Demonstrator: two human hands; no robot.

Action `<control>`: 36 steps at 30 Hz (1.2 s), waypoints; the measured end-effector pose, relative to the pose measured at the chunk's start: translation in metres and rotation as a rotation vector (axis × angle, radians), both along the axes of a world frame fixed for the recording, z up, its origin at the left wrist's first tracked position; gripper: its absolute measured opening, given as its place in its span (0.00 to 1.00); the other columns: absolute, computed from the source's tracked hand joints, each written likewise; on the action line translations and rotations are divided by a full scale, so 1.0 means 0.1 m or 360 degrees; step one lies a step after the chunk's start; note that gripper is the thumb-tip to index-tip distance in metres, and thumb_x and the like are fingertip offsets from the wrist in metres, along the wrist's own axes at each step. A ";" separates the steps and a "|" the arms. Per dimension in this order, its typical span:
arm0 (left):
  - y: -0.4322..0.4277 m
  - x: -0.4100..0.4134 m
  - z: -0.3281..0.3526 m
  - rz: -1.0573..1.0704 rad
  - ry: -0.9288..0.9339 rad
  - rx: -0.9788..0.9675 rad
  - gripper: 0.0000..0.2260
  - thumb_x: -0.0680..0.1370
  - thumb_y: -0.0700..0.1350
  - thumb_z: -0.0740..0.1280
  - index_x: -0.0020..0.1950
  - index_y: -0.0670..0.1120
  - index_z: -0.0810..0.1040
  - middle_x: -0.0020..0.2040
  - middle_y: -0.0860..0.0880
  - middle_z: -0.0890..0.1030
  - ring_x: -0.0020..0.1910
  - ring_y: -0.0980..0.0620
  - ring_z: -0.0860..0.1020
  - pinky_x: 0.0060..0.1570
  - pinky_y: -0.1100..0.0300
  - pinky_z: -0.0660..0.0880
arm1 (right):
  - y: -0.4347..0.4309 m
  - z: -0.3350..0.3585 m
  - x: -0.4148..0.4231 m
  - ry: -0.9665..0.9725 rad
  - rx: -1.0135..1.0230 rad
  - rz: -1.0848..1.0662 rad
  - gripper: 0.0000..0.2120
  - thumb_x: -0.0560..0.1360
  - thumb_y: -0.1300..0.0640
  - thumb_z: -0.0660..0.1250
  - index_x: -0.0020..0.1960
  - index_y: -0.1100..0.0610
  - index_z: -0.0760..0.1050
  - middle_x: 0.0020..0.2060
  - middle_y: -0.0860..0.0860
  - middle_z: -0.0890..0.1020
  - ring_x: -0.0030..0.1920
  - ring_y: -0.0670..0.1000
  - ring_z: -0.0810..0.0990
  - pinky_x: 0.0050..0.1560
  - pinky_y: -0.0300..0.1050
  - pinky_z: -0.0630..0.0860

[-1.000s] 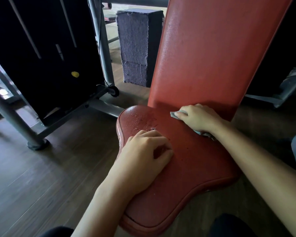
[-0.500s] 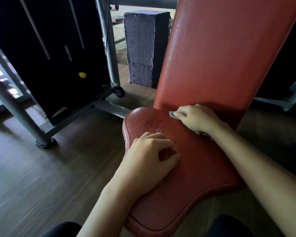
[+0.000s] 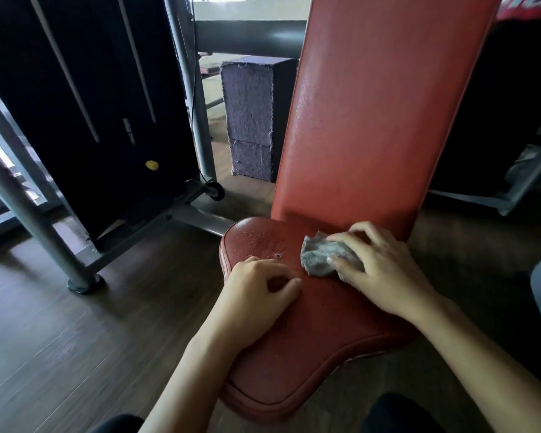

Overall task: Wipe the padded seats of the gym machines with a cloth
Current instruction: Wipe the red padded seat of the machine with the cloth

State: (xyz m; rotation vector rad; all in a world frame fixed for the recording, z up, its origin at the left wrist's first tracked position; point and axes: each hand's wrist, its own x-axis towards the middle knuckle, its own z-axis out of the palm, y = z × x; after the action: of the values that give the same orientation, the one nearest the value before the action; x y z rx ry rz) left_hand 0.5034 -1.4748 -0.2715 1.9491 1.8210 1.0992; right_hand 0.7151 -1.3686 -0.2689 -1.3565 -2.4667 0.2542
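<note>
A red padded seat lies in front of me, with a tall red backrest rising behind it. Water droplets speckle the seat's far left corner. My right hand presses a crumpled grey cloth onto the seat near the base of the backrest. My left hand rests on the seat's left edge with its fingers curled, holding nothing.
A dark weight stack housing with a yellow pin stands to the left on grey metal legs. A grey felt-covered block stands behind the seat. The floor is dark wood planks. Another machine frame lies at right.
My right hand has slid the cloth down and left across the seat, so more of the cloth shows. My left hand stays put. The camera has tilted up slightly.
</note>
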 end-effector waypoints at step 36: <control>-0.45 -0.12 0.14 -0.0420 0.0447 -0.0171 0.17 0.85 0.55 0.56 0.74 0.62 0.67 0.78 0.64 0.61 0.74 0.64 0.62 0.72 0.67 0.61 | -0.21 -0.18 -0.03 0.1058 0.0037 -0.0071 0.12 0.79 0.65 0.65 0.52 0.52 0.84 0.50 0.41 0.83 0.54 0.37 0.80 0.54 0.25 0.70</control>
State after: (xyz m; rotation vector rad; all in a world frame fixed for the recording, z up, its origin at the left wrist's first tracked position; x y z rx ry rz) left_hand 0.4910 -1.5202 -0.2571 2.2884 1.6439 0.6614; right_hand 0.7118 -1.3891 -0.2868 -1.0845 -1.8755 0.5604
